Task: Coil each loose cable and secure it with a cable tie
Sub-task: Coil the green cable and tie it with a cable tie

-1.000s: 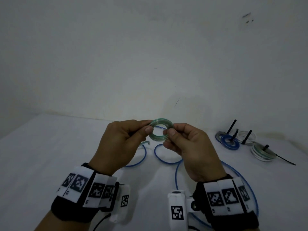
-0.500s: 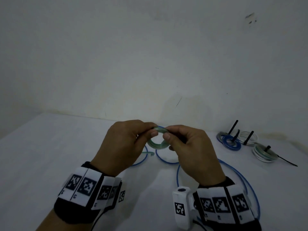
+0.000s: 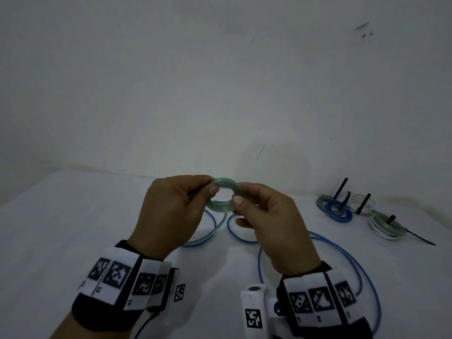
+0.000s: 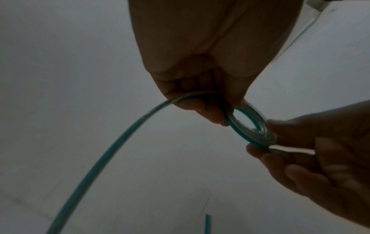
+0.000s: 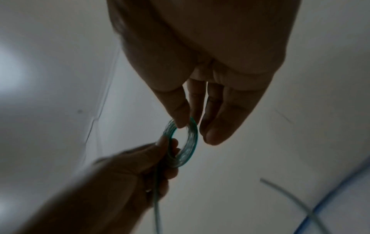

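A plain white wall is rising behind a white desk. Above its middle, the left hand and right hand are pinching a small translucent green cable coil. Its loose tail is trailing down, so winding seems unfinished; a tie likely follows.

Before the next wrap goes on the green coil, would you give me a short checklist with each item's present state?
1. Left hand pinches the green coil: ok.
2. Right hand pinches the coil's other side: ok.
3. Wraps lie together in one ring: ok.
4. Green tail runs free from the left hand: ok, though its far end is out of view.
5. Loose blue cable clear of the tail: cannot tell; the two run side by side on the table.
6. Spare cable tie within reach: cannot tell; the ties seen sit on finished coils.
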Tool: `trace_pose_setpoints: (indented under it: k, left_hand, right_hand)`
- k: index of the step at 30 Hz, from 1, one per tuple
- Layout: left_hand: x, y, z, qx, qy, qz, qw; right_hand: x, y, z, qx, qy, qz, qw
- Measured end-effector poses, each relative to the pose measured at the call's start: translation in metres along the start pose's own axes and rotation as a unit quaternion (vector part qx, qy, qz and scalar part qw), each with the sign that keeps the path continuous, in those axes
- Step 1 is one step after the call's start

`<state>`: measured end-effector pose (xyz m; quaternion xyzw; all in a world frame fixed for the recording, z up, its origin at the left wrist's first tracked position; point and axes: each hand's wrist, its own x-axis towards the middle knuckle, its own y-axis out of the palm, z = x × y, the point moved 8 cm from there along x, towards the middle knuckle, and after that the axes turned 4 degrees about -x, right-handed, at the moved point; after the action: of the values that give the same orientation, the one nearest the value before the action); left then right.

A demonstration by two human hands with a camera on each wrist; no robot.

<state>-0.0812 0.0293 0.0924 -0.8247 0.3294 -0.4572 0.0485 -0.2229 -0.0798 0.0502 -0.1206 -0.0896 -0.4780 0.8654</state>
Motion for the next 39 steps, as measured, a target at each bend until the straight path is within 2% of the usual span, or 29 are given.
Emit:
trace_pose_setpoints:
  k: [2,5,7,10,12,15,18,21,24,26,30,35,37,39]
  left_hand:
    - [0.000,0.005,-0.005,0.046,0.037,0.030,0.998]
    - [0.000,0.009,-0.011,0.051,0.067,0.047,0.995]
    - [0.001,0.004,-0.008,0.004,0.044,0.019,0.999]
    - [0.001,0.004,0.001,-0.068,-0.037,0.006,0.997]
    - [0.000,0.009,0.004,-0.119,-0.079,0.022,0.989]
    - [0.000,0.011,0.006,-0.136,-0.095,0.024,0.986]
    - [0.000,0.007,0.012,-0.081,-0.082,0.013,0.993]
    - [0.000,0.006,0.007,0.009,-0.023,0.032,0.999]
    - [0.000,0.011,-0.002,0.075,0.039,0.058,0.995]
    - [0.001,0.013,-0.003,0.054,0.045,0.056,0.996]
    - [0.002,0.007,0.006,-0.054,-0.019,0.022,0.998]
    - [-0.002,0.018,0.000,-0.106,-0.036,0.037,0.993]
    - [-0.004,0.022,-0.001,-0.108,-0.041,0.028,0.993]
    - [-0.005,0.021,0.001,-0.099,-0.055,0.009,0.994]
  right_hand:
    - [0.000,-0.004,0.007,-0.096,-0.052,-0.012,0.994]
    - [0.000,-0.011,0.011,-0.082,-0.065,-0.026,0.994]
    - [0.001,-0.016,0.010,-0.011,-0.043,-0.036,0.998]
    - [0.003,-0.015,0.004,0.117,0.016,-0.034,0.992]
    - [0.002,-0.007,-0.001,0.161,0.040,-0.019,0.986]
    - [0.001,0.003,-0.007,0.183,0.063,0.003,0.981]
    - [-0.001,0.008,-0.009,0.124,0.070,0.027,0.989]
    - [0.000,0.001,-0.001,-0.056,-0.005,0.001,0.998]
    - [-0.001,-0.002,0.009,-0.119,-0.066,-0.004,0.991]
    - [-0.002,-0.004,0.010,-0.086,-0.060,-0.005,0.994]
    - [0.000,-0.008,0.004,0.079,0.004,-0.024,0.997]
    - [0.002,0.001,-0.009,0.267,0.077,-0.046,0.960]
    - [0.002,0.005,-0.016,0.296,0.096,-0.044,0.949]
    - [0.002,0.009,-0.019,0.278,0.108,-0.022,0.954]
